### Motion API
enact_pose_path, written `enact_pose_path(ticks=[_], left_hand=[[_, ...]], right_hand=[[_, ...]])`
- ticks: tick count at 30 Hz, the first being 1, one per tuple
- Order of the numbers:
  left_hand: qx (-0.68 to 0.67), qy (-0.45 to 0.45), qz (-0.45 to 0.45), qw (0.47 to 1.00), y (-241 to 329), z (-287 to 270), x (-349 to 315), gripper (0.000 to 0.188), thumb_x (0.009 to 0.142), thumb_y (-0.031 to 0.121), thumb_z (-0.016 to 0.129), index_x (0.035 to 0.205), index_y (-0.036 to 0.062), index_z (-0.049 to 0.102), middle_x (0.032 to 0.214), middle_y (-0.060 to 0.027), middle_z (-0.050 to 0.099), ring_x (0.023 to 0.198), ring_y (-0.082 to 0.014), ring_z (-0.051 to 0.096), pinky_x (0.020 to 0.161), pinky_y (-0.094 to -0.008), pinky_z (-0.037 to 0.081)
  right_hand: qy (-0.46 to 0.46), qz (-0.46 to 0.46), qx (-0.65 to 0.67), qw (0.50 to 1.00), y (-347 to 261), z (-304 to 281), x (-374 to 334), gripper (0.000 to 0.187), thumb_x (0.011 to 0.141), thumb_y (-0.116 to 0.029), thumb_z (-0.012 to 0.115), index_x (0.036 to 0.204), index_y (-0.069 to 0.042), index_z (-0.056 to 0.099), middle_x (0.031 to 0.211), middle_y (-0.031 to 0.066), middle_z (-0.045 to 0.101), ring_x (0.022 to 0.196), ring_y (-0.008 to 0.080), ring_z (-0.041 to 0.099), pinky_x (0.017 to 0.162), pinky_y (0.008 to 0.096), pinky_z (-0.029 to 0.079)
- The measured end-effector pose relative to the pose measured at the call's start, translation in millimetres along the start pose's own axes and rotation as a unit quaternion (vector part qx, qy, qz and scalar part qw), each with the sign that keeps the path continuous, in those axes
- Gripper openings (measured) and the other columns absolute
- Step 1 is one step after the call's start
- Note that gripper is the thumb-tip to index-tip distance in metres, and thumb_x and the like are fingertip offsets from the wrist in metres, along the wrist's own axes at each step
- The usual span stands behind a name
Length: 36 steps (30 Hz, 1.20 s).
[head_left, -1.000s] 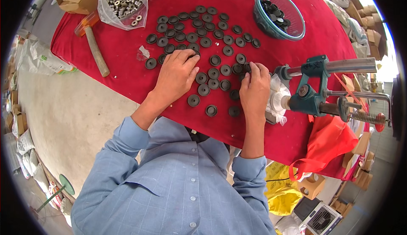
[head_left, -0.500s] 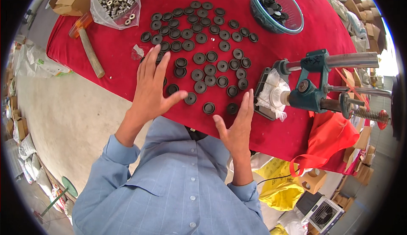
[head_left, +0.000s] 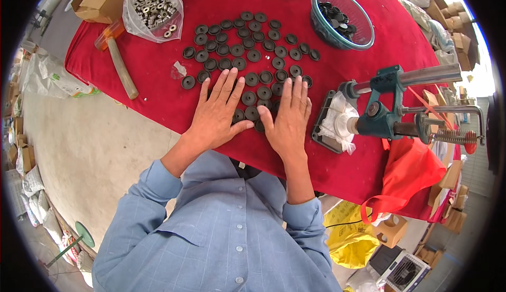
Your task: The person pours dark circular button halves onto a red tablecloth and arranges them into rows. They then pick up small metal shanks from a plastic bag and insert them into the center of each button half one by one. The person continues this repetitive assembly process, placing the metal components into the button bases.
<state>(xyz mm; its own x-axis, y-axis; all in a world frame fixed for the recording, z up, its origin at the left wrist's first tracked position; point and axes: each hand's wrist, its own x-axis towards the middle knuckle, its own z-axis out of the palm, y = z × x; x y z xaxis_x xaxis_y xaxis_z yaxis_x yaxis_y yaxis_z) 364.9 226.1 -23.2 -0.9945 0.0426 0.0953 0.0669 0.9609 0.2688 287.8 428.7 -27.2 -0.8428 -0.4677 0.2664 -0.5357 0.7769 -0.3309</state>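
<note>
Many round black caps (head_left: pixel 253 55) with raised rims lie spread over a red cloth. My left hand (head_left: pixel 217 109) lies flat over the near left part of them, fingers stretched forward, thumb pointing right. Opposite it, my right hand (head_left: pixel 287 118) is laid over the near right caps, its fingers extended and its thumb out to the left. Between the two hands several caps (head_left: pixel 251 113) sit close together. Others are partly hidden under my palms and fingers. Neither hand grasps anything.
A green hand press (head_left: pixel 383 102) with white plastic at its base stands right. A clear bowl of black discs (head_left: pixel 342 18) is at the far right. Far left are a bag of metal rings (head_left: pixel 154 8), a hammer (head_left: pixel 121 68) and a cardboard box (head_left: pixel 108 0). A red bag (head_left: pixel 414 168) hangs near right.
Both hands have come down onto the caps; the left moved right, and the right moved forward and slightly left. The near caps have been pushed closer together.
</note>
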Motion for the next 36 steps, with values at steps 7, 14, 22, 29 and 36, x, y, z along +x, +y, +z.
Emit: enact_pose_path(ticks=[7, 14, 22, 29, 36], left_hand=[[0.014, 0.032, -0.061, 0.998, -35, -26, 9, 0.102, 0.100, 0.059, 0.065, 0.173, 0.0033, 0.021, 0.180, -0.0213, 0.015, 0.168, -0.0373, 0.015, 0.134, -0.0591, 0.011], [0.007, 0.021, -0.129, 0.991, -60, -18, -27, 0.114, 0.097, 0.066, 0.067, 0.172, -0.0019, 0.014, 0.180, -0.0243, 0.011, 0.167, -0.0430, 0.012, 0.133, -0.0582, 0.014], [0.019, 0.020, -0.096, 0.995, -43, -9, -11, 0.113, 0.098, 0.071, 0.062, 0.173, 0.0016, 0.015, 0.181, -0.0231, 0.012, 0.167, -0.0432, 0.012, 0.134, -0.0566, 0.013], [-0.041, 0.044, -0.147, 0.987, -59, -19, -37, 0.111, 0.098, 0.065, 0.067, 0.173, 0.0012, 0.015, 0.180, -0.0211, 0.017, 0.168, -0.0402, 0.014, 0.134, -0.0561, 0.014], [-0.004, 0.032, -0.112, 0.993, -55, -24, -38, 0.121, 0.092, 0.067, 0.073, 0.172, -0.0030, 0.015, 0.179, -0.0250, 0.016, 0.167, -0.0420, 0.013, 0.133, -0.0571, 0.015]], right_hand=[[0.031, 0.043, 0.148, 0.987, 18, -30, -58, 0.074, 0.101, -0.018, 0.067, 0.163, 0.008, 0.035, 0.169, 0.0314, 0.034, 0.157, 0.0497, 0.034, 0.128, 0.0553, 0.031], [0.005, 0.064, 0.143, 0.988, 10, -33, -108, 0.075, 0.101, -0.016, 0.068, 0.163, 0.007, 0.034, 0.168, 0.0306, 0.036, 0.155, 0.0489, 0.037, 0.127, 0.0553, 0.034], [0.033, -0.018, 0.074, 0.997, 9, -29, -39, 0.072, 0.102, -0.023, 0.070, 0.160, 0.006, 0.041, 0.167, 0.0269, 0.040, 0.154, 0.0467, 0.040, 0.123, 0.0570, 0.037], [-0.010, -0.007, 0.021, 1.000, 24, -17, -25, 0.064, 0.103, -0.030, 0.069, 0.152, 0.007, 0.052, 0.164, 0.0253, 0.045, 0.154, 0.0444, 0.041, 0.123, 0.0578, 0.036], [-0.010, -0.019, 0.041, 0.999, 19, -17, -27, 0.069, 0.101, -0.028, 0.071, 0.155, 0.007, 0.046, 0.166, 0.0258, 0.042, 0.154, 0.0462, 0.039, 0.125, 0.0572, 0.035]])
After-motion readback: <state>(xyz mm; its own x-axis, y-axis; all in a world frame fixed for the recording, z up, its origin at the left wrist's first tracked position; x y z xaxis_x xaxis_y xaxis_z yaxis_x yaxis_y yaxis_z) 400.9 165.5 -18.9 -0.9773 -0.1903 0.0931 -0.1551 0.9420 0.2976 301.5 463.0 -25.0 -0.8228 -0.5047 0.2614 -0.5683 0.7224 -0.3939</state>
